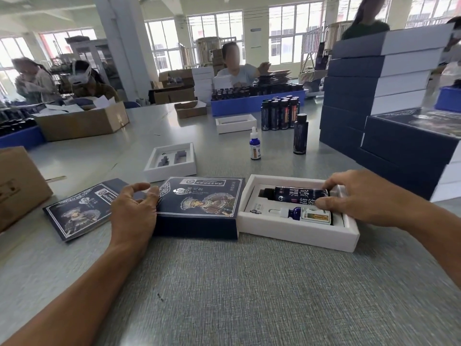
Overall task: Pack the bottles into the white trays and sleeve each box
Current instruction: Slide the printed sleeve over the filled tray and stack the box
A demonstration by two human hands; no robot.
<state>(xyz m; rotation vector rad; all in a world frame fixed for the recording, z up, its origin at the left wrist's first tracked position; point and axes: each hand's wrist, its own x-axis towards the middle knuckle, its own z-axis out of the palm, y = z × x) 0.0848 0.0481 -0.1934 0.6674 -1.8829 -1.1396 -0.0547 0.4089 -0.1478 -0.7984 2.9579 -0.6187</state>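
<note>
Two bottles were seen lying flat in a white tray (pixel 294 232) near the front of the grey table (pixel 224 295). The big dark bottle (pixel 291 194) was in the far slot, and the small blue dropper bottle (pixel 303 214) was in the near slot. The big bottle was pinched at its right end by the right hand (pixel 361 196), with the fingers curled over it and the thumb under it.

Just left of the tray, a dark blue sleeve (pixel 202 204) with a picture on top was laid flat. Its left edge was touched by the left hand (pixel 133 208), whose fingers were spread apart and held nothing. A second sleeve (pixel 79 208) was laid flat further left.

Behind them, an empty white tray (pixel 172 162) was set on the table. One more dropper bottle (pixel 255 144) and one tall dark bottle (pixel 300 134) were stood upright, well apart from the hands. A stack of boxes (pixel 374 78) was piled on the right.
</note>
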